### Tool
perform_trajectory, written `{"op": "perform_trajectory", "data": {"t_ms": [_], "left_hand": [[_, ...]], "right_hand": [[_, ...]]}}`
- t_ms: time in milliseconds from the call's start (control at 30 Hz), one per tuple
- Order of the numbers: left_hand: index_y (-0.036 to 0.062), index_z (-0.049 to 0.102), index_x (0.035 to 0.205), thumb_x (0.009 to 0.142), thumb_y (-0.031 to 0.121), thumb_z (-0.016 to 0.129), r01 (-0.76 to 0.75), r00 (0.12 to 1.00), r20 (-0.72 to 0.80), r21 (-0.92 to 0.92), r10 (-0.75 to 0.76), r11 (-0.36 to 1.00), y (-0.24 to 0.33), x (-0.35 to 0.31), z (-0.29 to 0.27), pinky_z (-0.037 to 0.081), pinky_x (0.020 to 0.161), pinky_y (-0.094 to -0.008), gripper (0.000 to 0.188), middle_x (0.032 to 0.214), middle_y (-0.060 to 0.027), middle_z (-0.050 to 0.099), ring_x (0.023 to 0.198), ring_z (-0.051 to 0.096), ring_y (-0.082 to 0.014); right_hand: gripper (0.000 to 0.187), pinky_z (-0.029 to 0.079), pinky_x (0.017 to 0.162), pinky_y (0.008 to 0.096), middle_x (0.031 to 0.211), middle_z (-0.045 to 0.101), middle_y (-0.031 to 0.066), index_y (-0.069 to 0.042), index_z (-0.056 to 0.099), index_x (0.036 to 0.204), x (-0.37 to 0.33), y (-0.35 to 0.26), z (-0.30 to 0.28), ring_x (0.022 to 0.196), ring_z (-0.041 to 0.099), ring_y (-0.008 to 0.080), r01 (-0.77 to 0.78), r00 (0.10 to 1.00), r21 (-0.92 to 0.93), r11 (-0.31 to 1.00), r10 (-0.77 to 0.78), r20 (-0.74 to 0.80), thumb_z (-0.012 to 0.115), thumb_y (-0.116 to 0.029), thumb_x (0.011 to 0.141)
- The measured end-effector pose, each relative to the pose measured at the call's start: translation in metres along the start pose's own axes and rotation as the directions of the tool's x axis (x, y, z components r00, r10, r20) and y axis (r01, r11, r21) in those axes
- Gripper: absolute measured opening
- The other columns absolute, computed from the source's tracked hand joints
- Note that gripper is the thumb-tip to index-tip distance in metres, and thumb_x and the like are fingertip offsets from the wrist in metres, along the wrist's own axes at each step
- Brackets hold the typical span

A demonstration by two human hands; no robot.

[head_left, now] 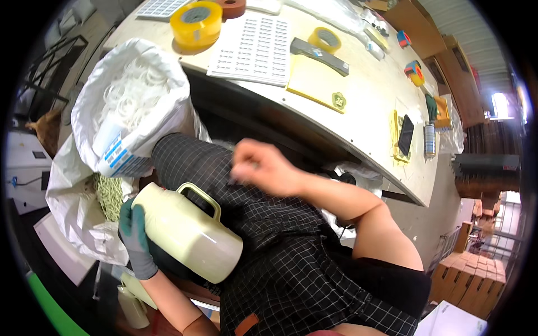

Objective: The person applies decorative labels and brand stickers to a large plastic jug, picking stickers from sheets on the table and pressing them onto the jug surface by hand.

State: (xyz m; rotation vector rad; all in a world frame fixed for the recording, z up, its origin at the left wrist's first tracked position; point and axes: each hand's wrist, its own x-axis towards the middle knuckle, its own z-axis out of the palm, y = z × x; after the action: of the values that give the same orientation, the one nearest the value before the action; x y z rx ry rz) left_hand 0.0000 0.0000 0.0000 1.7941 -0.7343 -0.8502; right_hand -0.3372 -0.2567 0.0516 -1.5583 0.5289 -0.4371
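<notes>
A pale yellow jug (188, 235) with a loop handle lies tilted across my lap, its top end toward the left. My left hand (135, 238), in a green and grey glove, is closed around that top end. Bare and a little blurred, my right hand (264, 167) hovers over my checked apron (274, 215), apart from the jug's handle. Its fingers are curled together; whatever they hold, if anything, cannot be made out. Beside my knee stands a white sack (178, 92) full of clear plastic rings (137, 89).
The table (364, 112) ahead carries tape rolls (196, 25), label sheets (252, 47), a yellow pad (316, 81), a phone (406, 134) and a spray can (429, 140). Another sack (78, 207) holds pale green strands (109, 196). More jugs (132, 307) stand low at left. Stacked cartons (468, 280) are at right.
</notes>
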Motion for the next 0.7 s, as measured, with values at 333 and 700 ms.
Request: {"op": "perform_trajectory", "data": {"t_ms": [333,700], "left_hand": [[0.0072,0.068,0.127,0.095,0.029,0.075,-0.648,0.762,0.376,0.450,0.527,0.615,0.205,0.049,0.253,0.053,0.095,-0.0446,0.039,0.121,-0.0146,0.066,0.110,0.066,-0.0354],[0.0195,0.070,0.130,0.091,0.039,0.073,-0.794,0.602,0.689,0.461,0.404,0.397,0.192,0.121,0.499,0.057,0.092,-0.0435,0.043,0.122,-0.0119,0.059,0.107,0.066,-0.0297]], "right_hand": [[0.032,0.052,0.071,0.0357,0.081,0.070,0.0088,-0.006,0.065,0.087,-0.102,0.048,-0.295,0.076,0.067,0.0233,-0.638,0.635,-0.639,0.430,-0.176,-0.752,0.078,-0.036,0.092],[0.030,0.054,0.070,0.0374,0.083,0.069,0.0097,-0.008,0.065,0.088,-0.083,0.055,-0.308,0.075,0.069,0.0267,-0.463,0.790,-0.749,0.475,-0.163,-0.592,0.081,-0.032,0.087]]}}
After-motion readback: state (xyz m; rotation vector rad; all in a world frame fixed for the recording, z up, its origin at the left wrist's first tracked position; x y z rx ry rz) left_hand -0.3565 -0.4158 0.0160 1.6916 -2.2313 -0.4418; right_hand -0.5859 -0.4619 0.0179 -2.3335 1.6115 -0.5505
